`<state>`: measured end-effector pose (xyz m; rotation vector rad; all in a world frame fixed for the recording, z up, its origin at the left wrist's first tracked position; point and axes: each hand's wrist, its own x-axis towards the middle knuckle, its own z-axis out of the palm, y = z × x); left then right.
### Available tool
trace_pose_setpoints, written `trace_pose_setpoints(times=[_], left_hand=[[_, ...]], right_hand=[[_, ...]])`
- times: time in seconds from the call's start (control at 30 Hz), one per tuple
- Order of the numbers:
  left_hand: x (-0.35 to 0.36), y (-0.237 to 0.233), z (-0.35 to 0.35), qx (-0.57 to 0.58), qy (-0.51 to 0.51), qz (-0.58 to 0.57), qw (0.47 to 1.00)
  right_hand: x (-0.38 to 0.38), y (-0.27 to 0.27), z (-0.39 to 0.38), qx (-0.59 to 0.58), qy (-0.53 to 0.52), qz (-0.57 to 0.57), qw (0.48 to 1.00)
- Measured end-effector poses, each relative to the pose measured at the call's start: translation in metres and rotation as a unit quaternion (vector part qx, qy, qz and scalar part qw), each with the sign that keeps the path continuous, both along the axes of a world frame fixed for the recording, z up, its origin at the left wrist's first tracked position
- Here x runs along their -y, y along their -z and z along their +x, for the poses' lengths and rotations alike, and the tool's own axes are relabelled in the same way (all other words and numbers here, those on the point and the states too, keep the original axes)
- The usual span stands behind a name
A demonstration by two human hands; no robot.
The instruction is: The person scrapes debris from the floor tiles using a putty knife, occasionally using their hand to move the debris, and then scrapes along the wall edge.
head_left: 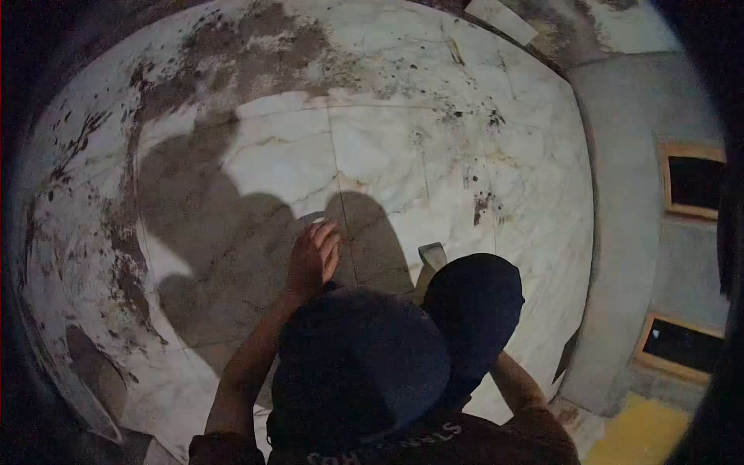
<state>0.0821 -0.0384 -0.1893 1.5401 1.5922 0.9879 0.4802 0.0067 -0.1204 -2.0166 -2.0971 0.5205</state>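
My left hand (316,252) reaches down to the marble-patterned tile floor (287,151), close to a joint between tiles. Its fingers are bent and drawn together, with a small whitish piece (318,220) at the fingertips, too small to name. My right forearm (518,381) passes behind my raised right knee (474,314), which hides the right hand. Past that knee sticks out a greyish, flat-ended object (432,256), its lower part hidden. My left knee (360,360) is bent close beside the left forearm.
Dark dirt and grey smears (256,58) cover the floor's far and left parts. A grey wall (620,194) with wood-framed dark openings (694,182) stands at right. A pale offcut (502,21) lies at the far edge, and a yellow patch (639,434) shows lower right.
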Motion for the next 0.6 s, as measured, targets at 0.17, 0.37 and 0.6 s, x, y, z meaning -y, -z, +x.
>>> trace_pose_setpoints(times=[0.17,0.37,0.6], left_hand=[[0.029,0.029,0.033,0.204,-0.041,-0.073,0.975],[0.024,0.008,0.022,-0.042,0.071,-0.028,0.996],[0.009,-0.007,0.011,-0.124,-0.009,0.212,0.969]], right_hand=[[-0.150,0.014,-0.066,0.073,-0.074,0.046,0.994],[-0.238,-0.073,-0.112,0.056,-0.116,0.080,0.988],[0.022,-0.004,0.004,-0.019,0.023,0.002,1.000]])
